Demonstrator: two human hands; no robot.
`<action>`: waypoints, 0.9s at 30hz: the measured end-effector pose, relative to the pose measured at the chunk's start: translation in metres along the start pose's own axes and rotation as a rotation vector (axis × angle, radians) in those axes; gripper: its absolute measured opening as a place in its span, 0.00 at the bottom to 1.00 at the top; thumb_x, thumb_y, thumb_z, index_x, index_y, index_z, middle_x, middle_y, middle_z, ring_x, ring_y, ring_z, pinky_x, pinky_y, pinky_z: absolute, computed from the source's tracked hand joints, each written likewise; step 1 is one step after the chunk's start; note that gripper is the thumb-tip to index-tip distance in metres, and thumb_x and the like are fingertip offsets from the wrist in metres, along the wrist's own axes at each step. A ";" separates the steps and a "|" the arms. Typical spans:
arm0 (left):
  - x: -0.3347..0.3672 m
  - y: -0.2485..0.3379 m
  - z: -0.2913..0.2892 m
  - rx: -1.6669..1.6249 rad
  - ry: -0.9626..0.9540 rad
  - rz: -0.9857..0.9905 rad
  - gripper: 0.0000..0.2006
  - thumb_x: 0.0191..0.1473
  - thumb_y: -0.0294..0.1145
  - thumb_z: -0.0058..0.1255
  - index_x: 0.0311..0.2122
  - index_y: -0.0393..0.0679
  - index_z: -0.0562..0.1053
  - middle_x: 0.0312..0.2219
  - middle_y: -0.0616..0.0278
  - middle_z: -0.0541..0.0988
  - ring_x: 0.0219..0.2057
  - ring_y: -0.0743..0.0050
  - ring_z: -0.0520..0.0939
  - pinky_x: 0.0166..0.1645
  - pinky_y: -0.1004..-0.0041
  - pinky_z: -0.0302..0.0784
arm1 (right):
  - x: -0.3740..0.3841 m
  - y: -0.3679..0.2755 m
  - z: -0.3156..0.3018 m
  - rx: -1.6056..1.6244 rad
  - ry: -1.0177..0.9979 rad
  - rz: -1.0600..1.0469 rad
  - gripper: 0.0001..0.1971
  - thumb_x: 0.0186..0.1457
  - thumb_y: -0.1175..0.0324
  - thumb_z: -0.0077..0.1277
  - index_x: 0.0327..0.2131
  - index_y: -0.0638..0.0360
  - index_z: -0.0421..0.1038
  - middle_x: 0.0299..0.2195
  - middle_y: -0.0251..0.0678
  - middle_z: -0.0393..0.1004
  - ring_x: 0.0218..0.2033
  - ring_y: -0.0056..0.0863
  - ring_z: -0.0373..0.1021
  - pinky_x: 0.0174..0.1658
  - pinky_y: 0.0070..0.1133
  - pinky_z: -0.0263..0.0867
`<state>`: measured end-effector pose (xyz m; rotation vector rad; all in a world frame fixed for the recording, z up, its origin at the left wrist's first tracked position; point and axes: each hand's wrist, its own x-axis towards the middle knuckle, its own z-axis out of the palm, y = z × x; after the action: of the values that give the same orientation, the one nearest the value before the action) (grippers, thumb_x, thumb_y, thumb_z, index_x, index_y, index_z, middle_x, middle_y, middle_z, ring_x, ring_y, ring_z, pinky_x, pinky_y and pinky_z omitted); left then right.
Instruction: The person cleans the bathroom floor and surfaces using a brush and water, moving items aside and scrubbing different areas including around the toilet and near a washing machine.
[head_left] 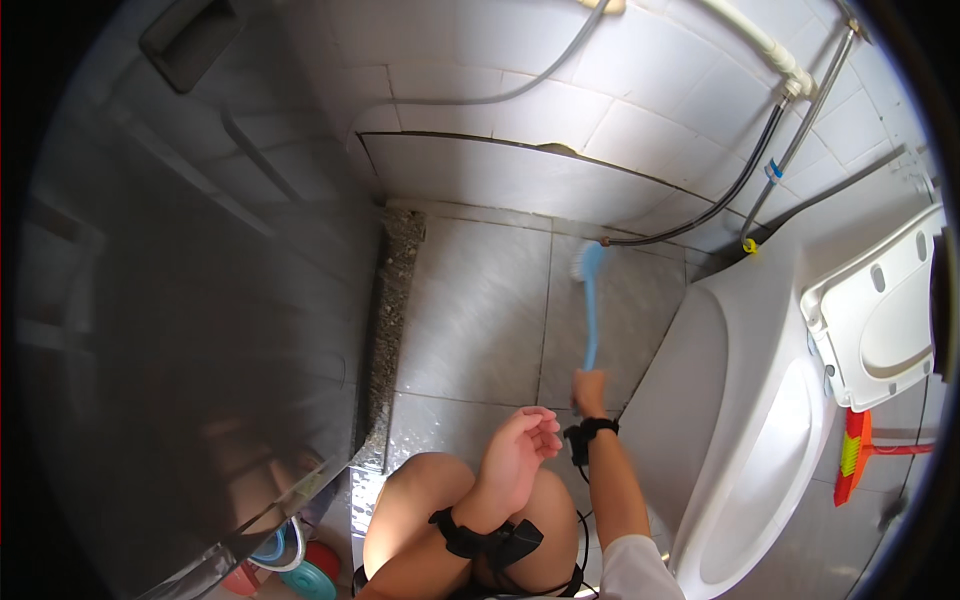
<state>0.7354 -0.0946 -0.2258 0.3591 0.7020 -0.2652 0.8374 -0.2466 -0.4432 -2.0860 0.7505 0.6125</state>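
My right hand (589, 392) is closed round the handle of a light blue scrub brush (591, 310). The brush points away from me over the grey tiles, its white bristles facing left. Its head lies near the end of a black hose (735, 195). My left hand (522, 450) is raised in front of my knees, palm turned to the right, fingers loosely curled with nothing in them. Black straps circle both wrists. The white toilet (700, 400) stands just right of my right hand, its seat (893, 300) lifted.
A large dark glossy panel (200, 300) fills the left side, with a rough ledge (400, 270) at its foot. Orange broom (853, 455) stands beyond the toilet. Basins (310, 580) sit at the lower left. A grey hose (500, 97) hangs along the white tiled wall (640, 80).
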 end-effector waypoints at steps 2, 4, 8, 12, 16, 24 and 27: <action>-0.002 0.005 -0.003 -0.003 0.024 0.025 0.04 0.45 0.29 0.38 0.26 0.41 0.65 0.23 0.65 0.67 0.25 0.74 0.67 0.33 0.77 0.62 | -0.007 0.018 -0.005 -0.204 0.060 -0.258 0.12 0.41 0.69 0.42 0.14 0.71 0.62 0.10 0.42 0.64 0.12 0.32 0.64 0.14 0.26 0.56; -0.001 0.008 -0.001 -0.009 0.033 0.040 0.04 0.45 0.29 0.38 0.26 0.41 0.65 0.23 0.65 0.67 0.25 0.74 0.67 0.33 0.77 0.62 | 0.006 0.035 -0.028 -0.356 0.116 -0.370 0.11 0.40 0.70 0.42 0.14 0.70 0.61 0.10 0.40 0.63 0.11 0.30 0.64 0.13 0.26 0.54; -0.003 0.007 -0.001 -0.048 -0.009 0.018 0.04 0.45 0.28 0.38 0.26 0.41 0.65 0.22 0.64 0.67 0.25 0.73 0.67 0.33 0.76 0.62 | 0.026 0.041 -0.052 0.110 0.165 0.127 0.09 0.40 0.71 0.41 0.17 0.70 0.62 0.10 0.39 0.62 0.13 0.31 0.64 0.13 0.27 0.54; -0.013 0.008 0.000 -0.073 0.011 0.001 0.04 0.45 0.28 0.37 0.26 0.41 0.64 0.22 0.64 0.67 0.25 0.72 0.66 0.33 0.76 0.61 | 0.034 0.041 -0.028 0.248 0.192 0.206 0.09 0.40 0.70 0.41 0.21 0.71 0.61 0.12 0.42 0.64 0.13 0.36 0.64 0.14 0.29 0.57; -0.024 0.012 0.010 -0.138 -0.054 -0.050 0.04 0.45 0.28 0.37 0.26 0.41 0.64 0.22 0.64 0.67 0.25 0.72 0.66 0.33 0.76 0.61 | 0.057 0.063 -0.049 -0.540 0.175 -0.360 0.13 0.40 0.68 0.42 0.24 0.73 0.63 0.19 0.51 0.67 0.23 0.46 0.66 0.23 0.32 0.61; -0.035 0.011 -0.002 -0.105 0.009 0.086 0.04 0.44 0.28 0.37 0.26 0.40 0.64 0.22 0.63 0.67 0.25 0.71 0.66 0.33 0.76 0.60 | 0.040 0.024 -0.028 0.070 0.326 -0.048 0.10 0.41 0.72 0.38 0.23 0.74 0.64 0.22 0.54 0.67 0.26 0.48 0.66 0.26 0.32 0.61; -0.042 -0.009 0.004 -0.115 -0.057 -0.070 0.05 0.44 0.28 0.36 0.26 0.39 0.64 0.22 0.62 0.66 0.25 0.71 0.66 0.33 0.76 0.60 | 0.052 0.047 -0.036 -0.283 0.339 -0.332 0.10 0.41 0.74 0.37 0.24 0.75 0.62 0.19 0.53 0.66 0.22 0.44 0.66 0.24 0.31 0.60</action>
<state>0.7039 -0.0998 -0.1971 0.2169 0.6714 -0.2984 0.8470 -0.3146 -0.4816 -2.5445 0.4994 0.1887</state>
